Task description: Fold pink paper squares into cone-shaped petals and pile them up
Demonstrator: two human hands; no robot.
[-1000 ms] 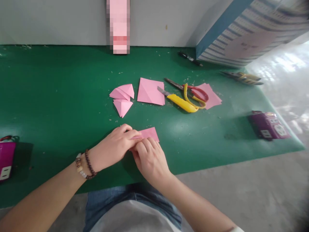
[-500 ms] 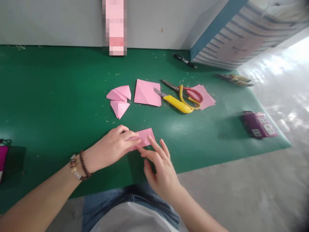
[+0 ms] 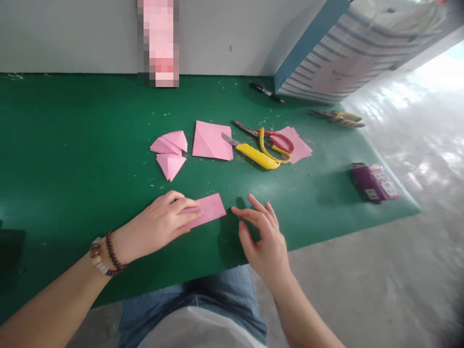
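A folded pink paper strip (image 3: 210, 209) lies on the green table near its front edge. My left hand (image 3: 161, 221) rests flat on the strip's left end, fingers stretched over it. Just right of the strip, my right hand (image 3: 264, 237) hovers with its fingers apart and nothing in them. Behind my left hand are folded pink pieces (image 3: 170, 165), and beside them a pink square (image 3: 211, 140) with the blade of a yellow cutter (image 3: 258, 155) over its edge. Scissors (image 3: 277, 140) with red and yellow handles lie partly on more pink paper (image 3: 300, 147).
Toward the back are a black pen (image 3: 266, 92), pliers (image 3: 337, 116) and a striped paper bag (image 3: 326, 63). A purple box (image 3: 375, 182) sits by the right edge of the green table (image 3: 72, 145). A pixelated pink object (image 3: 161, 38) stands against the white wall.
My right hand has come off the pink strip and moved right, its fingers now clear of the paper. My left hand stays on the strip. The whole view has shifted slightly.
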